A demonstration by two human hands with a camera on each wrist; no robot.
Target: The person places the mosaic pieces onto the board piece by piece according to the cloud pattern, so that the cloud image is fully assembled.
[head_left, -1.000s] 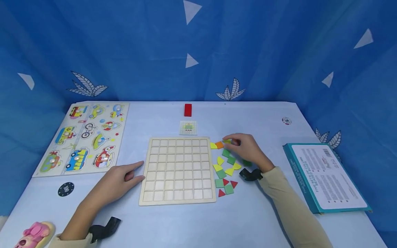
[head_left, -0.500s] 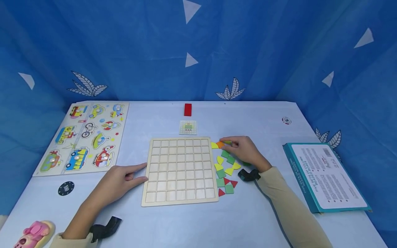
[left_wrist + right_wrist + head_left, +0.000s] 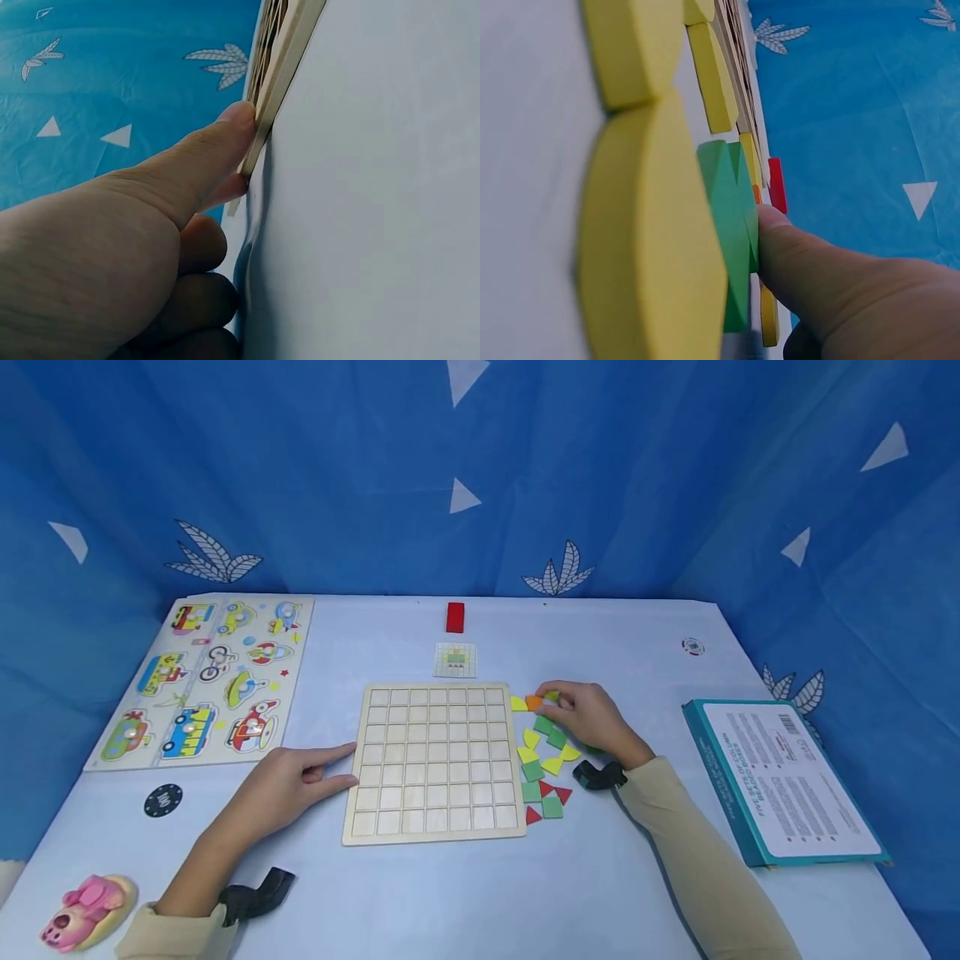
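Far left, taking the grid board as the clock's centre, the vehicle puzzle (image 3: 217,756) sits at ten o'clock. Then comes the left hand (image 3: 288,789) at nine: thumb and index finger spread, both tips against the board's left edge, other fingers tucked in. And here's the grid board (image 3: 437,764), mid-table, nudged slightly toward three o'clock since a second ago, that hand travelling with it! It's near-square, neither side clearly longer; the near edge runs almost nine to three. Just past twelve, the picture card (image 3: 455,661) lies where it did.

Off the right edge, from two to four, come the loose pieces: yellow pieces (image 3: 528,738), green squares (image 3: 552,807), red triangles (image 3: 564,795), the board now closer to them. Up at two, the right hand (image 3: 592,714) stays by the orange piece (image 3: 534,702), thumb and index tips around it; pinching or merely touching, can't tell, nor which way that half-covered piece points.
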